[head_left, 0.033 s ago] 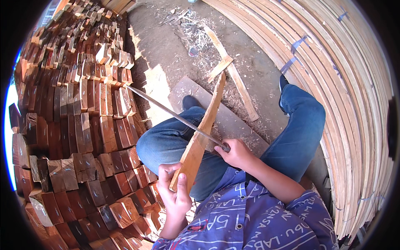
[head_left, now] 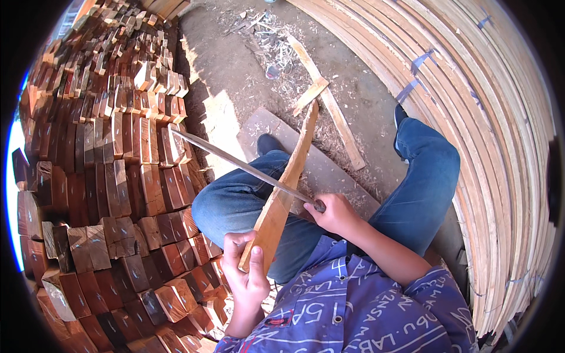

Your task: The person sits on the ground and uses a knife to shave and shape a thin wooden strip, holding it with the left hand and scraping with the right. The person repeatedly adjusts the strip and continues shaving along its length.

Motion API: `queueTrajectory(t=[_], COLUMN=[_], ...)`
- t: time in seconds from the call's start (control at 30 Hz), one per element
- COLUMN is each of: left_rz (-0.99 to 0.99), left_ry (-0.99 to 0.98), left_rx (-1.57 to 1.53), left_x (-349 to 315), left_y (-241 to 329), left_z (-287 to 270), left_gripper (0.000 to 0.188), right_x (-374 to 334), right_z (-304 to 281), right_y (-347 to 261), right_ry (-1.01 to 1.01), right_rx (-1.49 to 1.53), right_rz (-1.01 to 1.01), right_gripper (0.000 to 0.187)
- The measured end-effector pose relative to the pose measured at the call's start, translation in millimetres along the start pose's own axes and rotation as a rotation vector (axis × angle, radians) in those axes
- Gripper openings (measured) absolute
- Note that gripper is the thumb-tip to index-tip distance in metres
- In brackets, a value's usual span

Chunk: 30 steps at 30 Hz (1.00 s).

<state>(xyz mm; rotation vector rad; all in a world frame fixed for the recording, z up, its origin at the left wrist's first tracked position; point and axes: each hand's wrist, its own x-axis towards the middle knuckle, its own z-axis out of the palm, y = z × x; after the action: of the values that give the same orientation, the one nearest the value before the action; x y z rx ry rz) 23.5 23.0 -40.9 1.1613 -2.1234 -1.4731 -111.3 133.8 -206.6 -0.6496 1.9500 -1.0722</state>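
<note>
Steadying the tapered wooden piece seemed the key to a good stroke with the long, file-like metal tool. The piece slanted above the bent left leg, its narrow tip pointing away, and the tool lay across its middle, apparently touching the upper edge. The left hand was closed in a pinch on the wide near end, thumb on one face and fingers on the other; the right hand was curled around the tool's near end. A firm left pinch, well clear of the stroke, and even pressure at a constant angle likely suited the work best. Compared with the earlier frame, the tool's far end had swung slightly left and lower, showing a broader face, while both hands and the wood had barely shifted.
</note>
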Motion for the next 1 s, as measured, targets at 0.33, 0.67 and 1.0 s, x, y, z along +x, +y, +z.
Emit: queueTrajectory(t=[0.33, 0.67, 1.0], left_rz=[-0.031, -0.08, -0.116], left_ry=[0.084, 0.105, 0.023], left_rx=[-0.044, -0.105, -0.091], left_x=[8.0, 11.6, 1.9], left_y=[-1.6, -17.4, -27.8], left_z=[-6.0, -21.8, -32.0], left_gripper=[0.036, 0.029, 0.023], right_x=[7.2, 8.9, 22.2], right_z=[-21.5, -3.9, -2.2], right_y=[-44.9, -51.3, -12.9], right_ry=[-0.06, -0.126, -0.112], right_rx=[-0.016, -0.103, -0.242], right_rz=[-0.263, -0.084, -0.004], right_gripper=[0.02, 0.017, 0.022])
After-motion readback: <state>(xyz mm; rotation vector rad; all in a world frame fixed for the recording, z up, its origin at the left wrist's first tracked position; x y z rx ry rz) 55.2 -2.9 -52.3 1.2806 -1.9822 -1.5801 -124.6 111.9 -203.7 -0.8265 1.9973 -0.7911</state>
